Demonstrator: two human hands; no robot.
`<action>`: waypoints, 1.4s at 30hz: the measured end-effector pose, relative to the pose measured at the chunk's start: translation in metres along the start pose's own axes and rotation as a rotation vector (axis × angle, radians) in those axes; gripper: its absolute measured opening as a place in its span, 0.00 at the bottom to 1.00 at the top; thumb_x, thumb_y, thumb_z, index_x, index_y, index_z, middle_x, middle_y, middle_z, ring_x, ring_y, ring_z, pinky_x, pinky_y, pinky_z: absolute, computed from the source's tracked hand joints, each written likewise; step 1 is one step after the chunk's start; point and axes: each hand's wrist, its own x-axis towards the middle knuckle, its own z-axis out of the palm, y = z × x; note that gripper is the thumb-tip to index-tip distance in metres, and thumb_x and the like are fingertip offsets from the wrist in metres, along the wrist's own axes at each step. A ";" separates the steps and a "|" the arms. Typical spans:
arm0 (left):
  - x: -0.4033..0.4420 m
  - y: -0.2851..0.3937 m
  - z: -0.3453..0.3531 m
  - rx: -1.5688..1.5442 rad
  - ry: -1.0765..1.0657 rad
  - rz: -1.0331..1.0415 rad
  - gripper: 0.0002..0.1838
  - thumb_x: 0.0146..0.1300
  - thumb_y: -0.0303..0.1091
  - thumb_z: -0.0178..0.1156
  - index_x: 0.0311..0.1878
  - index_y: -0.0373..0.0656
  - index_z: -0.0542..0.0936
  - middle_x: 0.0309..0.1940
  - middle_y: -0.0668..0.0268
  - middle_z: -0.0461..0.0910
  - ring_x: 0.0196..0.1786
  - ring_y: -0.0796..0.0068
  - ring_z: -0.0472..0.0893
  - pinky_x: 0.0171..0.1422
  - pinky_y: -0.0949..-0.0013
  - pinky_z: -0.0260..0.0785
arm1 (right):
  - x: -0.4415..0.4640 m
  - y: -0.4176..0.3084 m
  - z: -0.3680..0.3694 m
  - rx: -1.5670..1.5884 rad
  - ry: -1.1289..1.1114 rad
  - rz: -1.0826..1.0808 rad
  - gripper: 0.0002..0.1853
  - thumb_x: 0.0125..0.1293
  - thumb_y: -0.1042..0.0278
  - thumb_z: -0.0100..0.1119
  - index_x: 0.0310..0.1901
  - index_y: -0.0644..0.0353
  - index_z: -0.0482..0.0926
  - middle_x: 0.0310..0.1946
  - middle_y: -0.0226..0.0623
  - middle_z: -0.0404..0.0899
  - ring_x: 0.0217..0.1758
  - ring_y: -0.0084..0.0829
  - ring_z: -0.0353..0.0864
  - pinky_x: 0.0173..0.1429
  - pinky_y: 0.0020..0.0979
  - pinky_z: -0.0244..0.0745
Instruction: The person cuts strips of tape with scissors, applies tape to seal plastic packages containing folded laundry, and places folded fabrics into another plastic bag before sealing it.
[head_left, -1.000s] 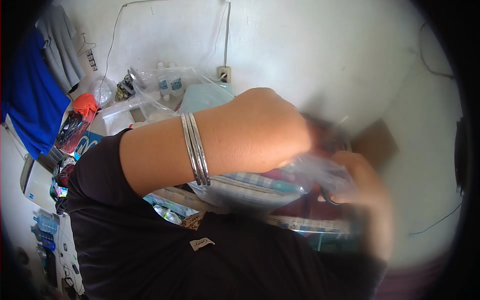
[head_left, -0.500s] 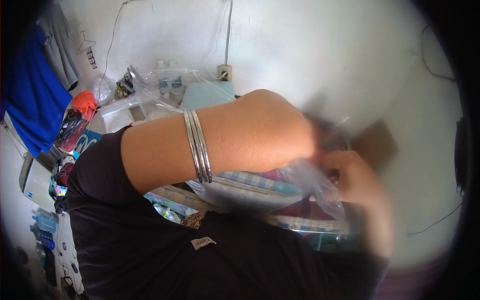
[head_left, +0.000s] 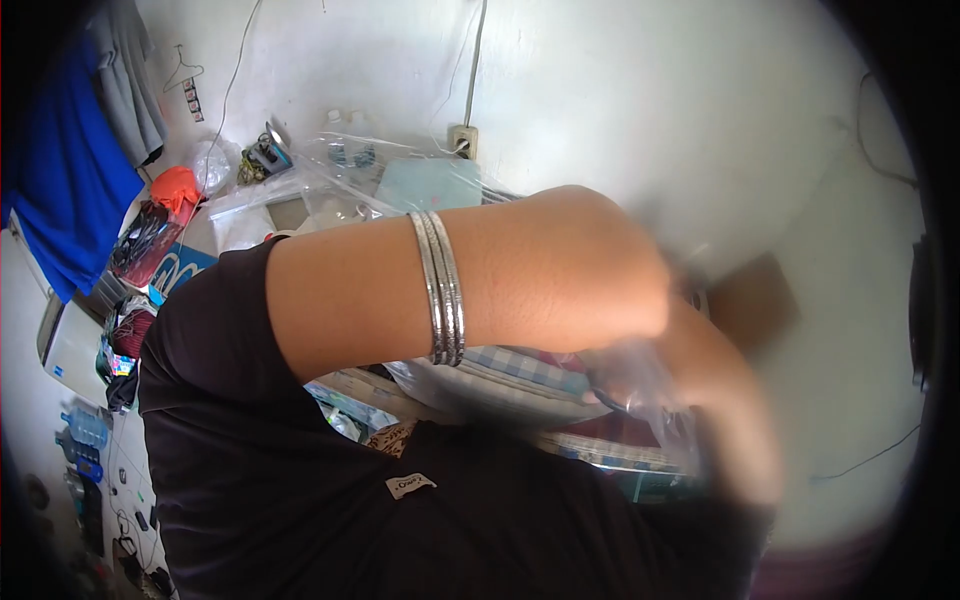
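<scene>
My left arm, with silver bangles on it, reaches across the view to the right. My left hand bends downward at its end, and its fingers are hidden. My right hand meets it from the right side, blurred and partly covered by the left. A crumpled clear plastic bag hangs directly below where the two hands meet. A fingertip shows at the bag's left edge, but I cannot make out whose it is. Folded checked cloth lies beneath the hands.
Behind my arm are a light blue flat box, loose clear plastic sheeting and a wall socket. A blurred brown cardboard piece stands beyond the hands. A blue cloth hangs on the left.
My left arm has shifted slightly to the right and now covers more of my right hand. The plastic bag has moved a little under the hands.
</scene>
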 end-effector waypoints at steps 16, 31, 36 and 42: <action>-0.039 -0.033 -0.017 -0.168 0.037 -0.242 0.18 0.47 0.43 0.68 0.37 0.41 0.82 0.33 0.56 0.83 0.40 0.55 0.83 0.43 0.56 0.74 | 0.019 -0.001 -0.001 -0.211 0.152 -0.142 0.20 0.43 0.65 0.71 0.38 0.66 0.80 0.30 0.49 0.79 0.32 0.46 0.79 0.40 0.40 0.72; -0.069 -0.045 -0.005 -0.009 -0.027 -0.160 0.07 0.56 0.38 0.61 0.27 0.46 0.78 0.27 0.66 0.78 0.34 0.62 0.80 0.38 0.60 0.74 | 0.037 -0.024 0.003 -0.251 0.108 0.144 0.21 0.35 0.62 0.69 0.28 0.69 0.75 0.27 0.47 0.75 0.32 0.47 0.76 0.36 0.38 0.70; -0.072 -0.045 -0.007 0.071 -0.099 -0.150 0.06 0.56 0.39 0.62 0.29 0.48 0.79 0.28 0.69 0.78 0.34 0.65 0.81 0.36 0.61 0.75 | 0.046 -0.026 0.004 -0.076 -0.010 0.241 0.21 0.36 0.62 0.69 0.30 0.69 0.75 0.28 0.46 0.76 0.34 0.45 0.76 0.37 0.38 0.69; -0.078 -0.048 -0.005 -0.011 -0.023 -0.090 0.05 0.55 0.36 0.61 0.28 0.48 0.79 0.27 0.69 0.78 0.34 0.66 0.82 0.35 0.62 0.75 | 0.059 -0.031 0.018 -0.170 0.053 0.090 0.19 0.38 0.64 0.68 0.33 0.65 0.78 0.27 0.45 0.78 0.32 0.45 0.78 0.38 0.39 0.72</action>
